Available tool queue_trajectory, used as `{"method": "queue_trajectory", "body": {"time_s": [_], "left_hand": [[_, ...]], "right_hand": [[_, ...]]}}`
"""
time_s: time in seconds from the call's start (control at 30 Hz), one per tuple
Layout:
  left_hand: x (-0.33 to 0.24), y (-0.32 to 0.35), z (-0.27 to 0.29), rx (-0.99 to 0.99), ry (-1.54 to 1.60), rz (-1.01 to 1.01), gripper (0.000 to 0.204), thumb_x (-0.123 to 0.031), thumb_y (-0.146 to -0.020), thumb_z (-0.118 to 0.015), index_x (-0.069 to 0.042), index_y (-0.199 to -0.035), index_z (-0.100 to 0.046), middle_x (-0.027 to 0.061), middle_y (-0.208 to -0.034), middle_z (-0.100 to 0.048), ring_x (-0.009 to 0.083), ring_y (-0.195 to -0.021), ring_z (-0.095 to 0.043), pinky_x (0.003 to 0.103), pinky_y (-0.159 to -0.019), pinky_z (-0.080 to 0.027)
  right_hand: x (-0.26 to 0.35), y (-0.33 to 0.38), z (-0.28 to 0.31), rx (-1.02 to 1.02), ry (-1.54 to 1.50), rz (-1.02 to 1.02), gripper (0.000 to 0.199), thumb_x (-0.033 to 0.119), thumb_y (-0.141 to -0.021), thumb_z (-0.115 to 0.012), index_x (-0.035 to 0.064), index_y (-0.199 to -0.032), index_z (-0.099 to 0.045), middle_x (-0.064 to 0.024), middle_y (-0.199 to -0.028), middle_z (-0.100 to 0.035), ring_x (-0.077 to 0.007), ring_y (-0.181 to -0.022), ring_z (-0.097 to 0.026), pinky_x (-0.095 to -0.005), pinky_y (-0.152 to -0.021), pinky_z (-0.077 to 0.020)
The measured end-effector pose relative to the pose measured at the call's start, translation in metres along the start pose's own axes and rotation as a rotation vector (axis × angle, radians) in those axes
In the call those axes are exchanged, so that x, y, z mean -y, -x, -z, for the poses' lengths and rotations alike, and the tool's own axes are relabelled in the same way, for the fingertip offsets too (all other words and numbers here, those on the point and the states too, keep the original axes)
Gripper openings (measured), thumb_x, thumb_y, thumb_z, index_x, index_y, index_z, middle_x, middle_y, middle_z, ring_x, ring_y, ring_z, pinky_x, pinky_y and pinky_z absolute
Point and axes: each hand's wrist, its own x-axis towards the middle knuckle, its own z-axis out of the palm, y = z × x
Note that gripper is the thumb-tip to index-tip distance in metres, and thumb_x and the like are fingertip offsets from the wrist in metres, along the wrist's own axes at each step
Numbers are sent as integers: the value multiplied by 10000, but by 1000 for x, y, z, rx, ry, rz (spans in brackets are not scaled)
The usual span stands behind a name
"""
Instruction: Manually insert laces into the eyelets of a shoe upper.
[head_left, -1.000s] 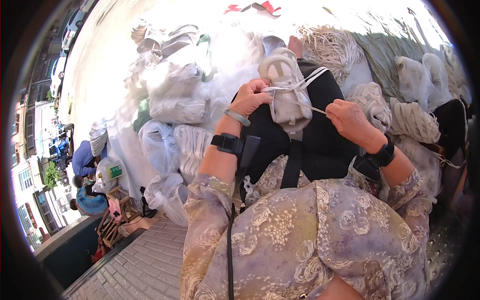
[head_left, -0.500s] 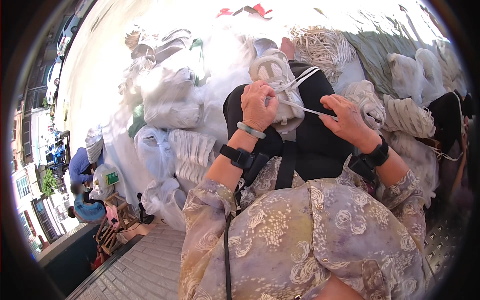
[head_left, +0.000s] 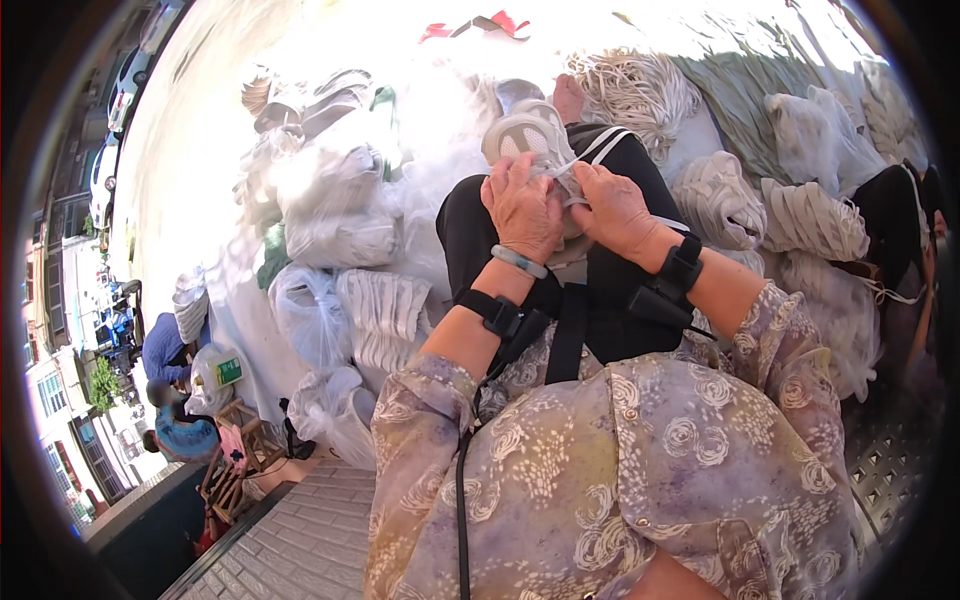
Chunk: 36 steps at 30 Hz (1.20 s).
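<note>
A pale grey and white sneaker (head_left: 518, 133) lies across my lap, toe pointing away from me. My left hand (head_left: 525, 205) is closed over its near left side, fingers bent at the lacing area. Close beside it, my right hand (head_left: 615, 208) is closed in a pinch at the right row of eyelets. A white shoelace (head_left: 607, 143) loops from the sneaker over my dark right trouser leg, and part of it shows again below my right wrist. Between the hands, the fingertips and the lace they grip are partly hidden.
A heap of white laces (head_left: 640, 95) lies ahead on the right. Nested shoe uppers (head_left: 380, 305) and filled clear plastic bags (head_left: 308, 305) line the left; more uppers (head_left: 718, 200) sit at my right. Two people and a wooden stool (head_left: 240, 450) are farther left.
My right hand has moved left, from pulling the lace out taut to right beside my left hand at the sneaker. The lace now hangs in a loose loop over my right leg.
</note>
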Motion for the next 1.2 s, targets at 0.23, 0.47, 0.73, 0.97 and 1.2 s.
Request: {"method": "queue_trajectory", "body": {"time_s": [0.23, 0.47, 0.73, 0.97, 1.2], "left_hand": [[-9, -1, -5, -6, -70, 2, 157, -202, -678, -619, -77, -768, -649, 74, -1188, -518, 331, -1110, -423, 476, -909, -302], [-13, -11, -3, 53, -143, -29, 158, -202, -705, -600, -68, -770, -652, 89, -1216, -496, 335, -1145, -393, 555, -949, -252], [10, 8, 64, 168, -304, -123, 72, -114, -710, -564, -56, -745, -589, 101, -1249, -461, 344, -1169, -385, 558, -957, -251], [184, 133, 183, 445, -880, 622, 216, -123, -740, -510, -38, -889, -640, 101, -1286, -425, 301, -1113, -450, 528, -902, -308], [188, 138, 175, 693, -796, 957, 324, -154, -711, -601, -128, -1034, -630, 78, -1201, -522, 287, -1102, -478, 463, -909, -326]], "right_hand": [[-10, -6, -3, -24, -111, 44, 149, 70, -697, -537, -15, -818, -555, -201, -795, -583, -360, -818, -582, -419, -724, -471], [-13, -2, 1, 17, -273, -7, 205, 79, -698, -534, 24, -891, -577, -193, -827, -584, -362, -844, -569, -413, -770, -452], [-12, 9, 7, 16, -211, -25, 343, 113, -713, -529, 38, -1047, -531, -206, -905, -555, -358, -887, -559, -418, -790, -446], [-20, 14, -5, -12, -204, -15, 322, 116, -727, -516, 41, -1040, -517, -194, -920, -549, -363, -867, -561, -430, -768, -449], [-16, 17, -1, -3, -154, 4, 368, 152, -721, -565, 33, -1062, -492, -193, -935, -552, -360, -854, -565, -421, -758, -453]]}}
